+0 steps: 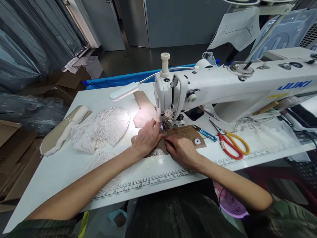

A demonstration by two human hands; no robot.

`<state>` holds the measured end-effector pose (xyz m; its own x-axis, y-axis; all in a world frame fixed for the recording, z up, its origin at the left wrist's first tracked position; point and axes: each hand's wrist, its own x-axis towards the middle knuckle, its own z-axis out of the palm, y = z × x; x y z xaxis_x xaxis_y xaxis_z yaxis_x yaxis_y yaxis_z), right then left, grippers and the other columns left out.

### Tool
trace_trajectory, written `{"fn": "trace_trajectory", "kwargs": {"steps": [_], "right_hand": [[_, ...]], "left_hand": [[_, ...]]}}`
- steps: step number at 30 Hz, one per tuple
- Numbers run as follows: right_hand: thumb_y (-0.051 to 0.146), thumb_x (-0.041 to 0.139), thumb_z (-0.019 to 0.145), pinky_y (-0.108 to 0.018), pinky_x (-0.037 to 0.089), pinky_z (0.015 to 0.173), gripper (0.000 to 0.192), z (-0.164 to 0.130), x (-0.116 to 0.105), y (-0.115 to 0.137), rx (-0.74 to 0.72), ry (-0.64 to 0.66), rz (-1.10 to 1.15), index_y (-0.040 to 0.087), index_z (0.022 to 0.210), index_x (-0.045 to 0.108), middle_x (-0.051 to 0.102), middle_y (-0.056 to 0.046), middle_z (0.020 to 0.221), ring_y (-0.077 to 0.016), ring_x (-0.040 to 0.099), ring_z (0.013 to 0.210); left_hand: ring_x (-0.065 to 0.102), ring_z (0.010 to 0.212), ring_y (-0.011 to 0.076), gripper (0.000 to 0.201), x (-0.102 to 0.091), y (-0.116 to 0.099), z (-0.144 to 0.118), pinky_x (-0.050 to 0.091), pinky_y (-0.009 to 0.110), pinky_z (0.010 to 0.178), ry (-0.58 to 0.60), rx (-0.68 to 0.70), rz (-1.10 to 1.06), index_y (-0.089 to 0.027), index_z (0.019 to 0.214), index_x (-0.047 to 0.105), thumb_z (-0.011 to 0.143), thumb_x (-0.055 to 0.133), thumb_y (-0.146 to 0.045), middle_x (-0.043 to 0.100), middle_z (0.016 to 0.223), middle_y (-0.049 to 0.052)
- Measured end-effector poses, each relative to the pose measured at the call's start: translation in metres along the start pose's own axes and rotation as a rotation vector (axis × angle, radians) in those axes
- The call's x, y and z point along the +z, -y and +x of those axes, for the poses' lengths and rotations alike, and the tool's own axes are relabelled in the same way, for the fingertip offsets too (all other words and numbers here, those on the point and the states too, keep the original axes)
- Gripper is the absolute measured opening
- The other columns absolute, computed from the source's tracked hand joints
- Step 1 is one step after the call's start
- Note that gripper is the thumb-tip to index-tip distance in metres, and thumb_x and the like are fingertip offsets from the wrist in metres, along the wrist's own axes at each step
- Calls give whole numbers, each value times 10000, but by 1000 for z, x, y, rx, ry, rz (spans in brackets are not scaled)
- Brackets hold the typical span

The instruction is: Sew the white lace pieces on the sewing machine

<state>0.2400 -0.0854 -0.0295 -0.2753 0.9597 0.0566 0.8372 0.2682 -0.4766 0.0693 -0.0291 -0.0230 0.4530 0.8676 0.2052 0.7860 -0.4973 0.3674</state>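
Note:
Close to the needle of a white sewing machine [210, 82], my left hand [147, 136] has its thumb and fingers drawn together. To its right, my right hand [182, 150] has curled fingers at the near side of the same spot. Whatever the fingertips pinch is hidden between and beneath them. A flat brown sheet [182, 131] lies under both hands at the machine bed. On its right part rests a small white disc [197, 141], like a bobbin. Behind my left hand, a pale beige flat piece [143, 114] lies under the lamp light.
White lace [114, 124] is heaped at left, beside a rolled beige-and-white bundle [63, 132]. Blue thread snips [206, 134] and red-and-yellow-handled scissors [230, 142] lie at right. A measuring scale [158, 180] runs along the table's front edge. The lamp [125, 91] reaches over the left side.

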Motion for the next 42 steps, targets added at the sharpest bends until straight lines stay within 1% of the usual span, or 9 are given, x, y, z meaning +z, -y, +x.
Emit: {"fn": "trace_trajectory", "kwargs": {"steps": [3,7,15,17,20,23,27,31,42], "right_hand": [[289,479,963,-346,464,647,260,6,-6,-4,-65,45,-254,202,995,722,684,-125,1054,-264,649,874],[134,425,949,-411,461,867,296,6,-5,-15,-375,12,-283,119,1092,684,647,-149,1154,-276,579,1064],[340,472,982,-493,421,934,359,12,-3,-26,-399,0,-322,86,1191,616,590,-194,1185,-325,514,1074],[385,489,982,-498,421,937,386,15,-3,-29,-419,11,-280,105,1221,604,592,-182,1195,-323,514,1084],[425,511,977,-494,422,945,408,16,-3,-36,-407,8,-191,160,1275,590,591,-153,1246,-310,510,1116],[441,481,988,-491,416,956,422,14,-1,-42,-400,-6,-155,171,1295,587,587,-141,1272,-303,500,1136],[334,444,988,-497,411,966,414,13,4,-47,-445,-10,-172,141,1335,564,572,-156,1272,-298,496,1124],[307,462,971,-503,420,967,427,12,6,-50,-460,-36,-140,155,1361,548,553,-165,1260,-295,496,1114],[340,482,985,-509,472,924,428,16,12,-51,-378,-103,-53,152,1355,583,563,-169,1158,-301,494,1061]], "left_hand": [[515,1222,380,422,5,1,-1,417,529,1001,-96,82,301,-101,1210,573,918,587,-404,568,1297,241],[542,1191,335,412,0,10,7,325,540,1080,91,167,332,-131,1219,580,990,424,-435,636,1171,165],[452,1298,402,425,-1,41,43,145,610,1144,233,252,208,-149,1126,629,950,474,-503,643,1102,158],[438,1314,394,458,0,46,45,159,593,1153,222,276,183,-157,1146,617,944,476,-543,628,1154,154],[476,1264,387,492,-4,43,39,241,576,1123,105,313,127,-151,1146,613,920,518,-578,592,1228,175],[585,1055,314,381,-9,28,20,415,505,961,3,282,149,-124,1045,649,993,437,-436,626,1137,184],[617,866,236,326,-7,4,-9,489,399,776,69,344,187,-111,990,684,999,384,-238,685,1004,130],[642,865,247,269,2,-4,-22,517,409,763,65,345,252,-105,959,703,972,479,-252,693,984,125],[657,875,225,201,8,1,-21,555,416,829,-65,367,321,-112,950,690,973,508,-196,696,977,115]]}}
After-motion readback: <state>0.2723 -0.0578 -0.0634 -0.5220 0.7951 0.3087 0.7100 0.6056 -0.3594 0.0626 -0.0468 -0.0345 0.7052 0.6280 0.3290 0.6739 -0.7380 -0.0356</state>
